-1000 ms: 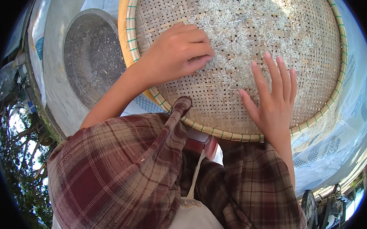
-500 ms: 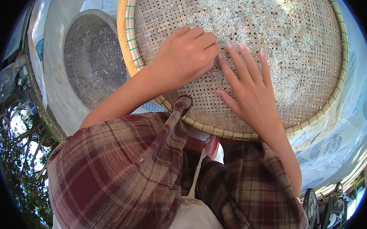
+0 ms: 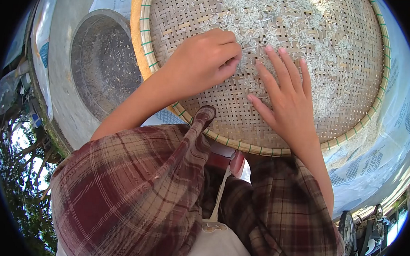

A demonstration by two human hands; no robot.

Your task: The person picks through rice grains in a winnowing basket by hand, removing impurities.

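A round woven bamboo tray with green lashing on its rim lies before me. White rice grains are scattered over its upper and right part. My left hand is closed over the weave, thumb and fingertips drawn together at the left side of the grains. Whatever those fingertips hold, if anything, is hidden. Just to the right, my right hand rests low over the tray with fingers spread, its tips among the rice.
Left of the tray, a grey basin holds scattered grains. Printed blue-white sacking lies under and beside the tray. Plaid cloth covers my legs near the tray's front rim. A motorcycle stands at the lower right.
My left hand has shifted slightly left and away from the right fingertips. My right hand has moved a little to the right, and a gap now separates the two hands.
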